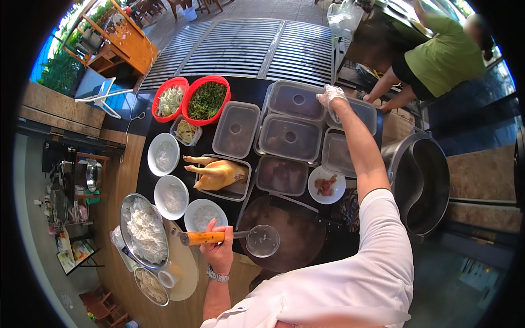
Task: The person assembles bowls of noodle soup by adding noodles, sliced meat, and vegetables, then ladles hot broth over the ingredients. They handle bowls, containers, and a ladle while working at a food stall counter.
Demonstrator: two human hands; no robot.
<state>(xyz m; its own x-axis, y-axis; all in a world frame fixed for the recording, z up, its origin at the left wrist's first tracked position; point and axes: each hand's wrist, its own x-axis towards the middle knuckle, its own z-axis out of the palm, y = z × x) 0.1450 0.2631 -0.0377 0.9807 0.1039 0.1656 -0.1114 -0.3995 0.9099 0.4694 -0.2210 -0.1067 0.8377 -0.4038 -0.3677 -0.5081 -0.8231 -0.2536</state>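
- Left grip [219, 252], bare, is clamped around the wooden handle [199, 239] of a ladle [262, 241]; a metal watch [217, 275] circles the wrist.
- Right grip [332, 96], in a thin, wrinkled clear glove, is at the neighbouring rims of two translucent plastic containers [297, 100]; I cannot tell whether its fingers pinch anything.
- Ladle's long axis lies nearly crosswise before the person, handle end to the left, round head to the right, above a round brown surface [292, 236].
- Its handle is thick, orange-brown and rounded; the shank is thin and grey; pale bits show in the greyish head.
- Just beyond the handle is a smooth white bowl [188, 216] of fine noodles.
- Farther out on the black bench [246, 88], a smooth yellow plucked bird [221, 175] lies in a rectangular tray [239, 191].
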